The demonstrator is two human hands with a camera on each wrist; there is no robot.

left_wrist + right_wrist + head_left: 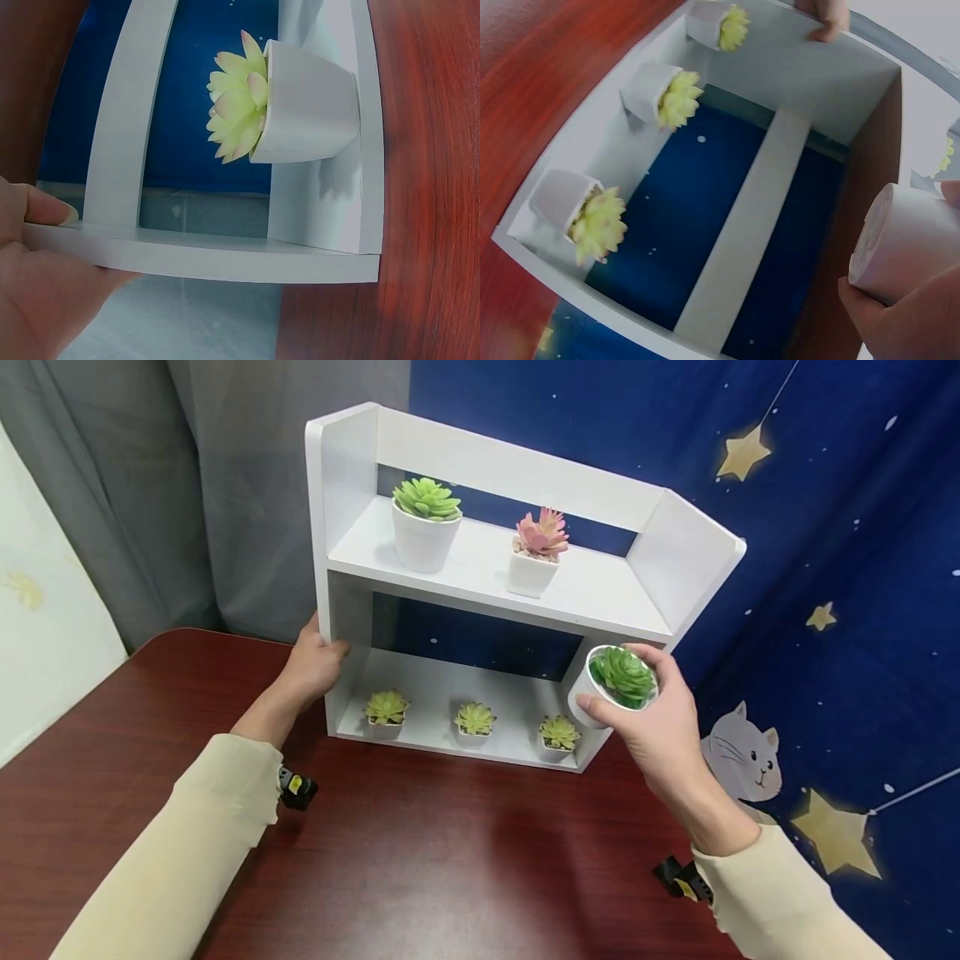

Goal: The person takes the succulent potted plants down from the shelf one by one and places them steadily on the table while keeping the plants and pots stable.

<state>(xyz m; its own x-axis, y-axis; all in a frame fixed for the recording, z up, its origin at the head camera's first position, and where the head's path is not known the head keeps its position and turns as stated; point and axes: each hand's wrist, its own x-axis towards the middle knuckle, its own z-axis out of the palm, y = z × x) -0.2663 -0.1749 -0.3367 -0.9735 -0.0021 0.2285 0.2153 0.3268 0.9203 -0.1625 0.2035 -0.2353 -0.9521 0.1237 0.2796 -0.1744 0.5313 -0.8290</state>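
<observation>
My left hand (311, 662) grips the left side panel of a white two-tier shelf (480, 589); in the left wrist view its thumb (52, 206) lies over the panel's edge. My right hand (663, 727) holds a round white pot with a dark green succulent (622, 677) in front of the shelf's right side. On the upper tier stand a larger potted green succulent (426, 527) and a potted pink succulent (536, 552). Small pale-green succulents in white pots, a left one (386, 710), a middle one (474, 722) and a right one (558, 737), line the lower tier.
The shelf stands on a dark red wooden table (420, 852). Behind it hang a grey curtain (247, 485) and a blue cloth with stars (840, 610). A cat figure (742, 752) shows beside my right forearm.
</observation>
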